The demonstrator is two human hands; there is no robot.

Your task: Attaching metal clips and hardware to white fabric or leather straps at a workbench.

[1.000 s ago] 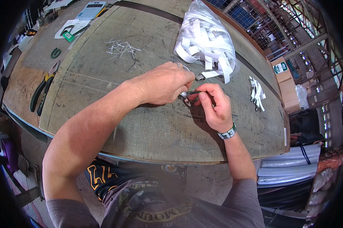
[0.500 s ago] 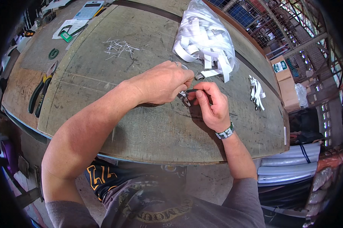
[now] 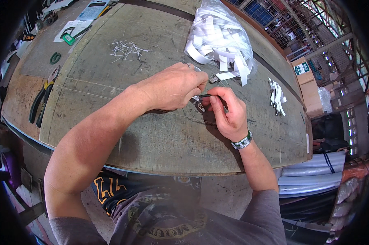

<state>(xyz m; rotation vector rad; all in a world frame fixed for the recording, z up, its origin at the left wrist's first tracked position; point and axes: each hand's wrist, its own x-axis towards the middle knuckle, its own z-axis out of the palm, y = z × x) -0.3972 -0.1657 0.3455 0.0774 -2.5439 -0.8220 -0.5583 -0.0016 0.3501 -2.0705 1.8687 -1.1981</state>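
Over the wooden table, my left hand (image 3: 179,86) is closed on a white strap with a small metal clip (image 3: 200,106) hanging below the fingers. Much of the strap is hidden by the hand. Close beside it, my right hand (image 3: 229,113) pinches a thin black tool (image 3: 208,95), whose tip reaches the clip end. Just beyond both hands lies a clear plastic bag (image 3: 219,38) full of white straps, some spilling out of its near side. One loose strap there ends in a metal clip (image 3: 214,79).
Several clipped white straps (image 3: 276,97) lie to the right. Thin white strips (image 3: 129,50) are scattered at the far left. Pliers (image 3: 44,98), a green coil (image 3: 55,58), a green-bodied tool (image 3: 68,39) and a calculator (image 3: 93,10) lie further left. Cardboard boxes (image 3: 307,87) stand beyond the right edge.
Both hands keep nearly the same place and grip. The hanging clip has turned slightly. The whole view has shifted a little.
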